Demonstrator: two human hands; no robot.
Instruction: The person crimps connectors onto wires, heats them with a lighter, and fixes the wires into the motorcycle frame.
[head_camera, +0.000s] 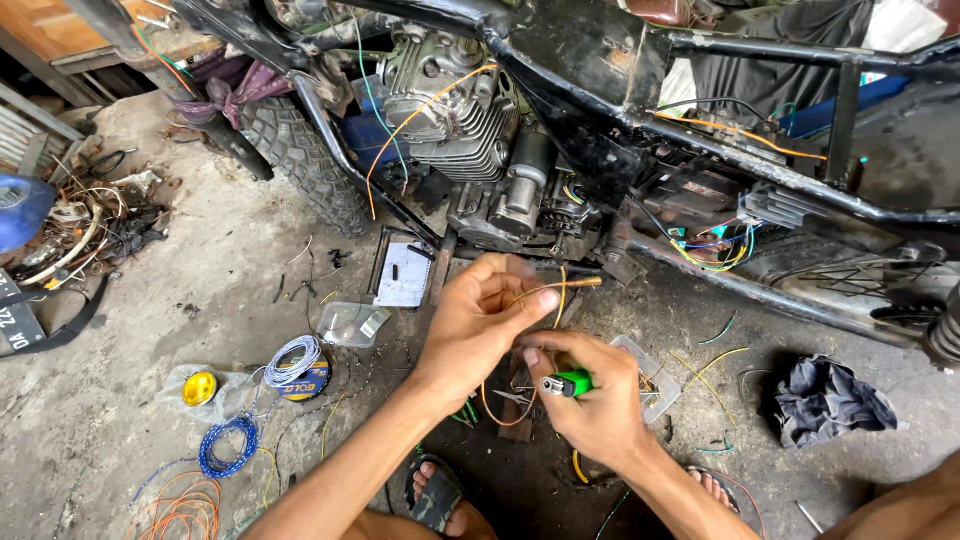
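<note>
Head view, item one: orange wire (560, 290), thin, its sleeved end pointing right and lying roughly level, just above and between both hands, in front of the motorcycle engine (465, 120). Left hand (480, 320): fingers closed in a pinch on the wire, forearm coming up from lower left; this hand is nearer the wire's tip. Right hand (590, 395): curled shut around a green lighter (568, 383), metal head turned left, directly below the wire's end, close but apart. Wire slack loops down between the wrists. Surroundings: black frame (760, 165); knobby tyre (300, 155); clear plastic box (352, 323); white wire coil (295, 362); blue wire coil (228, 447); yellow lens (200, 388); grey rag (830, 400); all on the concrete floor (130, 400).
</note>
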